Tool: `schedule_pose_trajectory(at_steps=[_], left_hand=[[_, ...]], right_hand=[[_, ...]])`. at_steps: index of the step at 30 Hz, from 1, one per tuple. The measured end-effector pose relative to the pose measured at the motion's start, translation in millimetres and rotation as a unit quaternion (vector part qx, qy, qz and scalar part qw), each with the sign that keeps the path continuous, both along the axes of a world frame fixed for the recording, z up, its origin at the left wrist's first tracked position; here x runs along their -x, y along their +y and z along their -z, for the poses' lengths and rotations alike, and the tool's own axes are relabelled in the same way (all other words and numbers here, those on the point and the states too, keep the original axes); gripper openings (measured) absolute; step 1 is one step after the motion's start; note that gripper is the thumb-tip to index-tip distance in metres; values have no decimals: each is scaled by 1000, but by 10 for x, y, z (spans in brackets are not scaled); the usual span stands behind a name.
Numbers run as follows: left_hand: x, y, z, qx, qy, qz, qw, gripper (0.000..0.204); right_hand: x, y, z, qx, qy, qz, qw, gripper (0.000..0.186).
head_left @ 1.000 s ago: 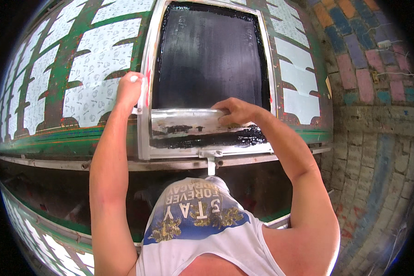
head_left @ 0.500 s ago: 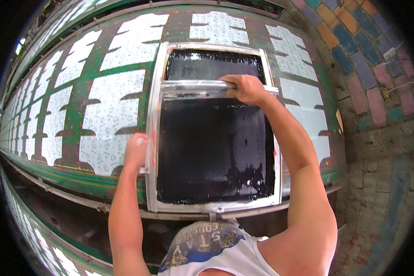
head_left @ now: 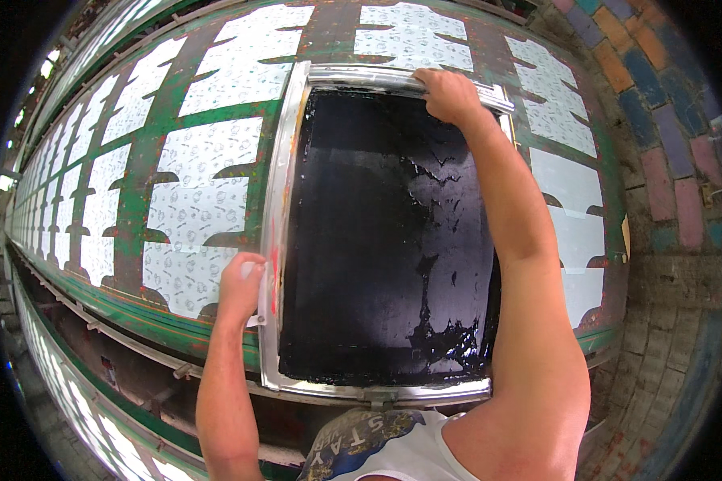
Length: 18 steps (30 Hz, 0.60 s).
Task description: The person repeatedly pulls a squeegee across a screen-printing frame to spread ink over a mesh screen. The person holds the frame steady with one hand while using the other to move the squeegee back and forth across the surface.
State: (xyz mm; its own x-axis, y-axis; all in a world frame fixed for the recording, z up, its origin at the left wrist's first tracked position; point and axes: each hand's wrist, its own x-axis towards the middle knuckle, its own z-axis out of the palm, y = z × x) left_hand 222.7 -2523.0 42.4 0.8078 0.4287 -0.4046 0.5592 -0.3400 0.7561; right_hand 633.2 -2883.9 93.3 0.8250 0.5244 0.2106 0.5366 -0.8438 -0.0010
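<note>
Presently: your right hand point(head_left: 448, 94) clamped on silver metal bar point(head_left: 357, 75), left hand point(head_left: 241, 290) round white handle point(head_left: 262, 300); stroke seemingly complete; next: level return.

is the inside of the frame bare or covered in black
Covered: inside the frame, a black coating spreads nearly edge to edge, with glossy uneven patches toward the right.
</note>
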Motion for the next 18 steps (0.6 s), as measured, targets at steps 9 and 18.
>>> schedule_pose_trajectory(at_steps=[9, 18], left_hand=[[12, -6, 9, -2, -15, 8, 1000, 9], [29, 60, 127, 28, -62, 27, 997, 11]], right_hand=[[239, 93, 110, 66, 45, -47, 996, 46], [1848, -123, -21, 35, 82, -70, 994, 37]])
